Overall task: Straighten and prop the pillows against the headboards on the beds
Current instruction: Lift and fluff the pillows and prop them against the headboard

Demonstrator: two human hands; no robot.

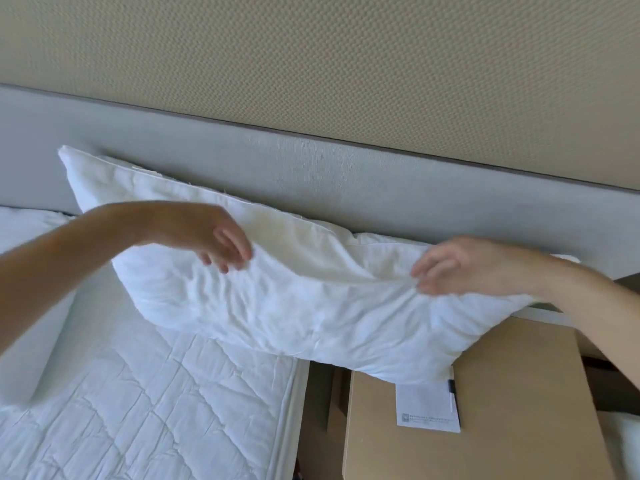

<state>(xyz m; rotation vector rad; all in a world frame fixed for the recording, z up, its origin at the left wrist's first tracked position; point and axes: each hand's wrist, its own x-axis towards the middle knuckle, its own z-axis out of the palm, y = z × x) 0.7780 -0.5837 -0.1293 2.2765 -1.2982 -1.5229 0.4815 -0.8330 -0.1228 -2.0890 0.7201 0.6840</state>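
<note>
A white crumpled pillow slants in front of the grey padded headboard. Its upper left corner leans on the headboard, and its lower right end hangs past the bed's edge over the nightstand. My left hand grips the pillow's top edge near the middle with curled fingers. My right hand pinches the fabric near the right end, where creases gather at the fingertips. Both arms reach in from the sides.
The bed with a white quilted cover fills the lower left, with more white bedding at the far left. A light wooden nightstand holds a white notepad and a pen. A white corner shows at the right edge.
</note>
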